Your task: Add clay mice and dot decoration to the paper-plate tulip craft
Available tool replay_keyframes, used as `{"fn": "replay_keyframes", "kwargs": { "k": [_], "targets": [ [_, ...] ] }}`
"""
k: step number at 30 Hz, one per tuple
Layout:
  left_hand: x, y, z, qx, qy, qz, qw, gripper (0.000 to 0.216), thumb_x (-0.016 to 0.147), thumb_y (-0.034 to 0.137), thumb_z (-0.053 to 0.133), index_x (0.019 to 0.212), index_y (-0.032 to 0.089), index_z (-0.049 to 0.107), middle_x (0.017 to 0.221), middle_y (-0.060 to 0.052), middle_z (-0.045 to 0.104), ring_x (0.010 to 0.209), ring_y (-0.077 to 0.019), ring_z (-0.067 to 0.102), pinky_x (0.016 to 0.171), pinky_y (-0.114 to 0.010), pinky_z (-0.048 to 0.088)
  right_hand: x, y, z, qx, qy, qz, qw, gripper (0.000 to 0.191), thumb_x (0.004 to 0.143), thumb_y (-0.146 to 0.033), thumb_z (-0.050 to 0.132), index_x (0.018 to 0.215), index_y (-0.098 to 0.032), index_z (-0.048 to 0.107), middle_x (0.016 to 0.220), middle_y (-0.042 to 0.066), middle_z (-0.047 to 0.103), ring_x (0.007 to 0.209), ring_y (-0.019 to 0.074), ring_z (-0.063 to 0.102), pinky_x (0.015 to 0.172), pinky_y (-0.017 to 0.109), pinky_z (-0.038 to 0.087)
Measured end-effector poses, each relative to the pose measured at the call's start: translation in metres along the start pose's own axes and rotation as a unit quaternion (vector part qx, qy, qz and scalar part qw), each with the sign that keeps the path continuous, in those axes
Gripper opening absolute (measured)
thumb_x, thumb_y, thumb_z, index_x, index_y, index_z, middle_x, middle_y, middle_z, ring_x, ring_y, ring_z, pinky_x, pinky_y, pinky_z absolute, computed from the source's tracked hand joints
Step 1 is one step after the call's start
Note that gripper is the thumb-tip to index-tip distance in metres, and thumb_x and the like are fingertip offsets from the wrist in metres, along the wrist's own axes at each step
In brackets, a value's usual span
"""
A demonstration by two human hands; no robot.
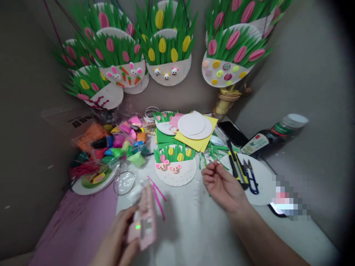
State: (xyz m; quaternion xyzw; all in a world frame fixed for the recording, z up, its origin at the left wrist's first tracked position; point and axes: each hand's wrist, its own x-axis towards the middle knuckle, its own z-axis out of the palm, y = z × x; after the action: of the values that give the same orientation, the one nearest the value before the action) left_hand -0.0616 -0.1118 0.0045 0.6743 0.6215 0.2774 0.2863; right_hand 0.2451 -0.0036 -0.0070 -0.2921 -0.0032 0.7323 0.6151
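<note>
My left hand is closed around a pink handheld device with a lit green spot and a small window on its side; blur hides its exact kind. My right hand is raised palm-up, fingers curled in towards the thumb; anything between the fingertips is too small to make out. Between and beyond my hands lies a paper-plate craft with green paper grass, yellow and pink paper tulips and two pink mouse-like clay heads. Two bent magenta sticks lie beside the device.
A plate at the right carries a yellow-black cutter and thread snips. A dark bottle and phone stand behind. Colourful clay packets pile up left. Paper plates lie behind; finished crafts hang on the wall.
</note>
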Motion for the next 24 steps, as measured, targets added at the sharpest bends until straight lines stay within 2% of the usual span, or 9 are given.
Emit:
{"fn": "replay_keyframes", "kwargs": {
  "k": [4,6,7,9,13,16,22,24],
  "targets": [
    [0.042,0.044,0.035,-0.015,-0.2,0.056,0.978,0.041,0.084,0.031,0.052,0.125,0.026,0.05,0.116,-0.011,0.062,0.101,-0.0246,0.061,0.088,-0.037,0.051,0.006,-0.005,-0.006,-0.019,0.002,-0.021,1.0,0.018,0.068,-0.018,0.078,0.076,-0.02,0.062,0.069,-0.003,0.057,0.058,0.0081,0.051,0.046,0.018,0.045],
    [0.054,0.051,0.041,0.0,-0.251,0.067,0.966,0.039,0.083,0.029,0.053,0.122,0.024,0.052,0.114,-0.011,0.06,0.1,-0.0236,0.06,0.089,-0.038,0.05,0.009,-0.006,-0.009,-0.023,0.0,-0.025,0.999,0.019,0.069,-0.018,0.078,0.078,-0.02,0.062,0.068,-0.004,0.057,0.059,0.0079,0.051,0.047,0.017,0.045],
    [0.056,0.049,0.042,0.004,-0.258,0.072,0.964,0.039,0.082,0.029,0.054,0.121,0.023,0.053,0.113,-0.011,0.059,0.1,-0.0235,0.06,0.089,-0.038,0.05,0.01,-0.006,-0.011,-0.024,-0.001,-0.025,0.999,0.019,0.068,-0.018,0.078,0.078,-0.02,0.062,0.068,-0.004,0.057,0.059,0.0078,0.051,0.047,0.017,0.045],
    [0.056,0.04,0.043,0.007,-0.234,0.081,0.969,0.04,0.082,0.03,0.056,0.121,0.022,0.054,0.116,-0.013,0.056,0.103,-0.0242,0.059,0.091,-0.039,0.05,0.012,-0.005,-0.012,-0.019,0.001,-0.02,1.0,0.021,0.067,-0.018,0.079,0.079,-0.02,0.062,0.068,-0.004,0.058,0.06,0.0076,0.052,0.048,0.016,0.045],
    [0.047,0.009,0.042,0.022,-0.137,0.078,0.987,0.039,0.083,0.033,0.056,0.121,0.022,0.056,0.123,-0.015,0.055,0.113,-0.0274,0.056,0.096,-0.041,0.049,0.014,0.0,-0.01,0.007,0.029,-0.005,1.0,0.025,0.063,-0.014,0.082,0.078,-0.019,0.063,0.069,-0.003,0.059,0.059,0.0074,0.052,0.047,0.015,0.045],
    [0.043,-0.009,0.039,0.034,-0.114,0.067,0.991,0.038,0.084,0.036,0.056,0.119,0.023,0.057,0.123,-0.014,0.057,0.115,-0.0277,0.056,0.097,-0.04,0.049,0.013,0.004,-0.007,0.015,0.041,0.004,0.999,0.028,0.06,-0.012,0.083,0.077,-0.019,0.062,0.068,-0.004,0.058,0.058,0.0071,0.051,0.046,0.014,0.045],
    [0.041,-0.024,0.026,-0.002,-0.024,0.033,0.999,0.035,0.083,0.042,0.054,0.112,0.024,0.061,0.118,-0.011,0.059,0.11,-0.0262,0.058,0.095,-0.039,0.049,0.013,0.007,-0.005,0.021,0.053,0.004,0.998,0.032,0.057,-0.011,0.085,0.078,-0.018,0.062,0.068,-0.003,0.058,0.058,0.0071,0.051,0.045,0.014,0.045],
    [0.039,-0.024,0.021,-0.016,-0.014,0.035,0.999,0.033,0.083,0.043,0.054,0.109,0.024,0.062,0.115,-0.011,0.06,0.108,-0.026,0.058,0.093,-0.037,0.05,0.013,0.008,-0.005,0.021,0.06,0.003,0.998,0.033,0.055,-0.011,0.085,0.078,-0.018,0.062,0.068,-0.004,0.058,0.058,0.007,0.051,0.045,0.014,0.045]
  ]
}}
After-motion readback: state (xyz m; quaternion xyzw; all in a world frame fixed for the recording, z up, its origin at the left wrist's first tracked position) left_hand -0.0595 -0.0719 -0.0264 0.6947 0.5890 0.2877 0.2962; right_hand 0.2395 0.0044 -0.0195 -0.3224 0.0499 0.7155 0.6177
